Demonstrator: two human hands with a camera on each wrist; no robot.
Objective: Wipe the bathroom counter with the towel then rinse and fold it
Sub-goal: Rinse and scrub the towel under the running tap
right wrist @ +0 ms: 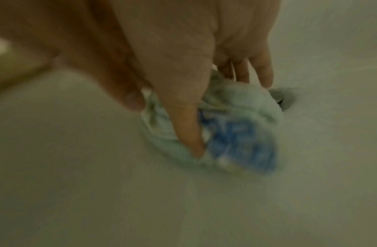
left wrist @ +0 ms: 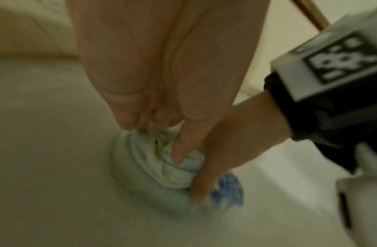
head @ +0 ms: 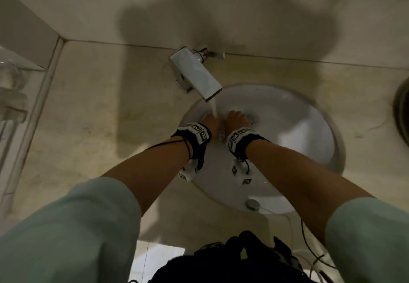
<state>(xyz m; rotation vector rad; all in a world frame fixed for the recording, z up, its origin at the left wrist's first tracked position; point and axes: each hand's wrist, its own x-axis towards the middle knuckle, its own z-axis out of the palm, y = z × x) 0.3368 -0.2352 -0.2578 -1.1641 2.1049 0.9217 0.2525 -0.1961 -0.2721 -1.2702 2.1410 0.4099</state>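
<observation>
A bunched wet towel [left wrist: 141,167], pale with a blue patterned patch [right wrist: 242,142], lies at the bottom of the white sink basin [head: 287,128]. My left hand [left wrist: 153,140] pinches its top folds, fingers curled into the cloth. My right hand [right wrist: 221,117] grips the same bundle from the other side, thumb pressed into the folds. In the head view both the left hand [head: 212,121] and the right hand [head: 237,118] sit close together under the water stream [head: 214,109] from the faucet [head: 195,72], and they hide the towel there.
The drain [right wrist: 282,98] is just beyond the towel. A beige counter [head: 99,117] surrounds the basin. A glass shelf with glassware [head: 11,88] is at the far left, a dark round object [head: 401,110] at the right edge. A metal knob [head: 253,204] sits on the basin's near rim.
</observation>
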